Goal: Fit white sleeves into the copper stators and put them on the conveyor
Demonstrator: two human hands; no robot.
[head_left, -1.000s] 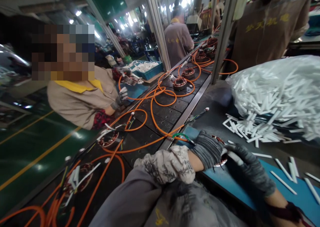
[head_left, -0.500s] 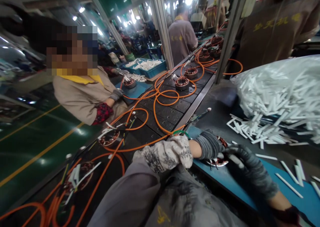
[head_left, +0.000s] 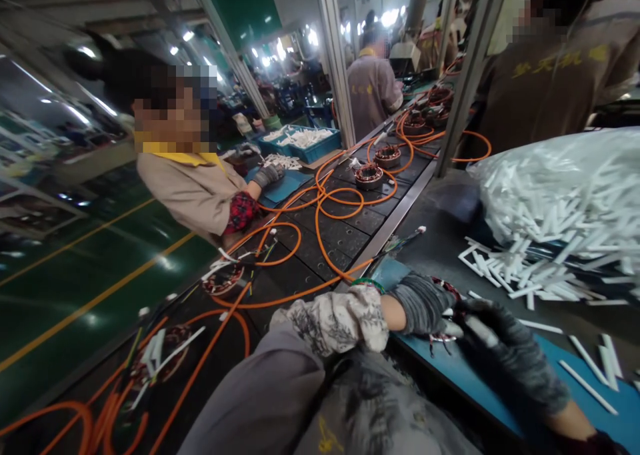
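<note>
A round stator with copper windings lies on the blue mat at the lower right, mostly covered by my hands. My left hand, in a grey striped glove, rests closed on its near left side. From the right, my right hand reaches the stator with bent fingers, its glove fingertips pale. Whatever sits between the fingertips is too small to make out. Dark lead ends stick out below the stator. Several white sleeves lie on the mat to the right of my right hand.
A clear bag of white tubes stands at the right, with loose tubes before it. On the conveyor are more stators and looped orange cables. A co-worker sits opposite, near a blue bin.
The view has shifted slightly. Both my hands stay at the stator, with small finger movements. The co-worker's hand has moved onto the blue mat opposite, and the stator there no longer shows.
</note>
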